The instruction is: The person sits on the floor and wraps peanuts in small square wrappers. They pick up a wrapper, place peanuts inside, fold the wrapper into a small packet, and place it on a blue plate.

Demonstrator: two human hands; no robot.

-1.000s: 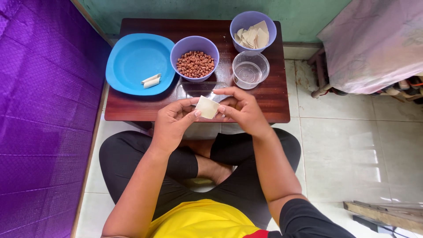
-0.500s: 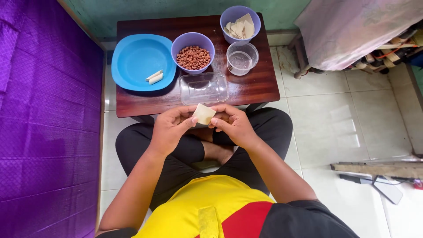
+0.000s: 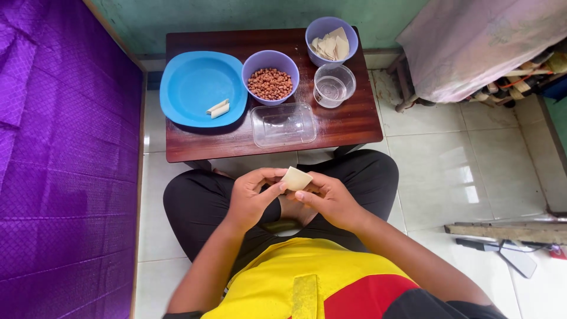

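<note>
Dough is what we see at the centre: a small pale wrapper (image 3: 296, 178), folded over on itself, held above the lap and just in front of the bench's near edge. We see the left hand (image 3: 253, 198) pinching its left side between thumb and forefinger, and the right hand (image 3: 328, 199) closed on its right side and underside, so both sets of fingers are gripping the wrapper. We cannot tell whether anything is tucked inside it.

We judge the step in hand to be folding or rolling this piece shut. By our reckoning the next move calls for a light, even pinch along the free edge, since thin dough will likely tear or spring open if pressed unevenly.

Outward on the dark wooden bench (image 3: 348, 121), nearest the hands, lies a clear plastic tub (image 3: 283, 124) that looks empty. Behind it a purple bowl of peanuts (image 3: 270, 77) stands next to a glass (image 3: 333, 85), and a second purple bowl (image 3: 332, 39) at the far right corner holds a stack of flat wrappers. On the left, a blue plate (image 3: 189, 82) carries two small finished rolls (image 3: 218, 108).

A purple cloth (image 3: 65, 165) fills the left side, and white floor tiles (image 3: 449, 159) lie to the right.
</note>
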